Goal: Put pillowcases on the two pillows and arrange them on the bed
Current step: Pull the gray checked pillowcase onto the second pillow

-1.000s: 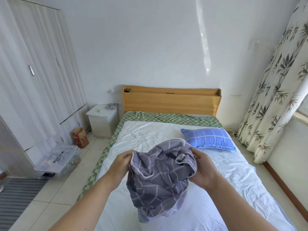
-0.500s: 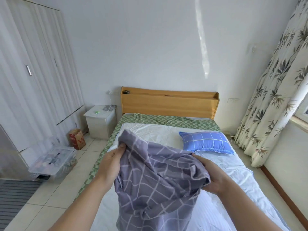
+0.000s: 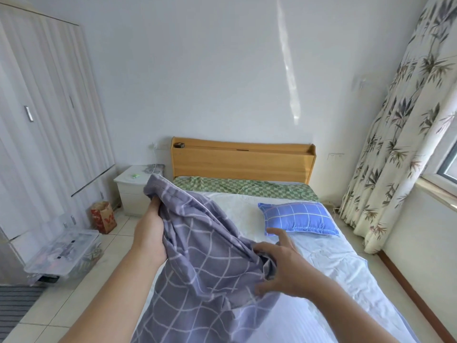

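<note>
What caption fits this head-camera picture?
Both hands, left and right, spread a grey checked pillowcase over the bed.

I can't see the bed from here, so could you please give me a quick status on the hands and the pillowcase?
Left hand grips grey checked pillowcase, raised. Right hand spread against its lower folds. Blue pillow lies cased on bed. Nothing in the way.

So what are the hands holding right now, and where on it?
The left hand grips the grey checked pillowcase by its raised upper edge. The right hand has spread fingers against the bunched lower fabric; whether it has a grip cannot be told.
</note>
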